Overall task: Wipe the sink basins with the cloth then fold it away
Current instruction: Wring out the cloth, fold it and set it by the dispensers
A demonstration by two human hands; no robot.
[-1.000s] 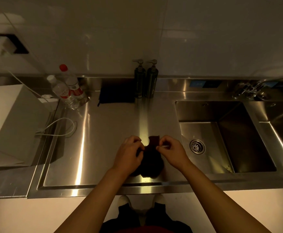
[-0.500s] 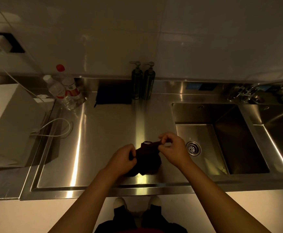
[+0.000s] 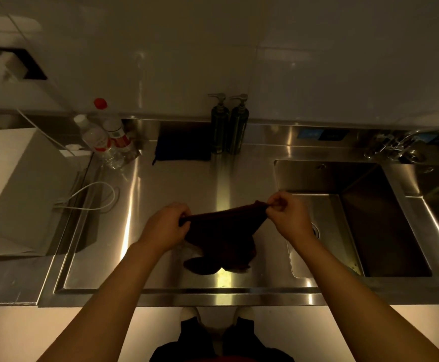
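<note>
We hold the dark cloth (image 3: 223, 231) stretched between both hands at the centre of the frame, above the steel worktop (image 3: 161, 194). Our left hand (image 3: 165, 226) grips one upper corner with curled fingers; our right hand (image 3: 287, 218) pinches the other corner between thumb and fingers. The rest of the cloth hangs down, its lower edge bunched on the worktop. To the right lie the sink basins (image 3: 357, 218). At the upper centre, two pump dispensers (image 3: 229, 124) stand by the wall beside a dark folded cloth (image 3: 183, 145). Plastic bottles (image 3: 106, 137) stand at the upper left, and a white cable (image 3: 95, 197) loops just below them.
</note>
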